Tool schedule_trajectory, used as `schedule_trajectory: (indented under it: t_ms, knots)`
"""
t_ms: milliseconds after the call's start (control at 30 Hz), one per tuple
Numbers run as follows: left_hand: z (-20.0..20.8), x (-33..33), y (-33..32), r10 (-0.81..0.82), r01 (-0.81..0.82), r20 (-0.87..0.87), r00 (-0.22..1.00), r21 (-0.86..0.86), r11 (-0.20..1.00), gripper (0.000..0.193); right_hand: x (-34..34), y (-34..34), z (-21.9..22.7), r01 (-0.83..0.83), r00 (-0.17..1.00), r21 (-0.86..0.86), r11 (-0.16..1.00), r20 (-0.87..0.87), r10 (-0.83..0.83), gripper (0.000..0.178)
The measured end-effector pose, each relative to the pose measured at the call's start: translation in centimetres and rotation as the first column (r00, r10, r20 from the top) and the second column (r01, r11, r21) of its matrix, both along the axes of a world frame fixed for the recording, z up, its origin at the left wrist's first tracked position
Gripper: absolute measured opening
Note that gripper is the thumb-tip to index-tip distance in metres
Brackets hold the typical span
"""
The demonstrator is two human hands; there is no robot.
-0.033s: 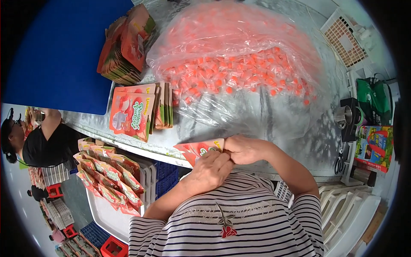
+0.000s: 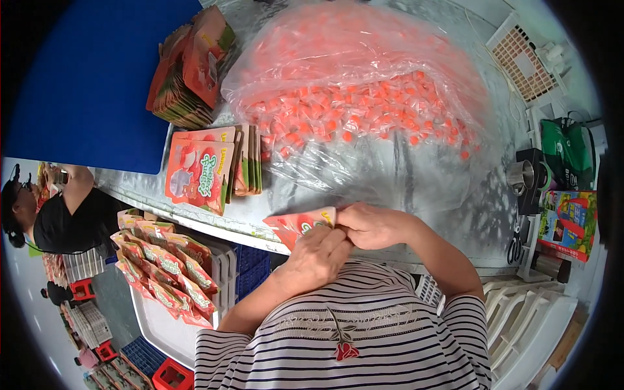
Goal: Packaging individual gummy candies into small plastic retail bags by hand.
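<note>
A red and pink candy pouch [image 2: 296,224] is held at the table's near edge, close to my body. My left hand [image 2: 316,255] grips its lower side, the fingers curled and pressed together. At the pouch's right end my right hand [image 2: 370,225] pinches it; the fingertips of both hands meet there and hide that part. Beyond them lies a large clear plastic bag [image 2: 390,169] full of small wrapped red-orange candies [image 2: 364,107]. Left of the bag, several flat pouches [image 2: 201,169] stand leaning together on the table.
A thicker pouch stack [image 2: 185,78] stands farther back, beside a blue panel [image 2: 91,84]. Filled pouches [image 2: 166,270] sit in a white tray [image 2: 156,331] at lower left. Scissors [image 2: 517,244] and a metal cup [image 2: 519,177] are at right. Another person [image 2: 75,218] works at far left.
Both hands and the pouch have shifted very slightly to the left. The grip looks the same.
</note>
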State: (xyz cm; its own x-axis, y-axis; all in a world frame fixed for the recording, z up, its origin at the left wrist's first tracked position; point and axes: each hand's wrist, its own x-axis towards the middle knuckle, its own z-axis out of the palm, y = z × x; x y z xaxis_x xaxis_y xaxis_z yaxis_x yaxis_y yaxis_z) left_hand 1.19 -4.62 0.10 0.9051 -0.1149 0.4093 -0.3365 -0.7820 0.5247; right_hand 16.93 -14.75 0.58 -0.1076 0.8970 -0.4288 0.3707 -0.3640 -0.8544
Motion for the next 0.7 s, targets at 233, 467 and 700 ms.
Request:
schedule_trajectory:
  t_ms: [233, 467, 700]
  knots:
    - [0.7, 0.4, 0.9, 0.133, -0.131, 0.029, 0.991, -0.057, 0.990, 0.013, 1.2, 0.0, 0.2, 0.333, 0.942, 0.301, 0.893, -0.156, -0.298, 0.022]
    - [1.5, -0.1, 1.7, 0.206, -0.211, -0.061, 0.977, -0.081, 0.974, 0.013, 10.7, 1.0, -8.4, 0.341, 0.420, 0.644, 0.684, 0.547, -0.724, 0.039]
    - [1.2, -0.8, 1.8, 0.245, -0.257, -0.098, 0.964, -0.131, 0.958, 0.013, 5.5, -1.6, -8.5, 0.249, 0.505, 0.459, 0.853, 0.690, -0.518, 0.057]
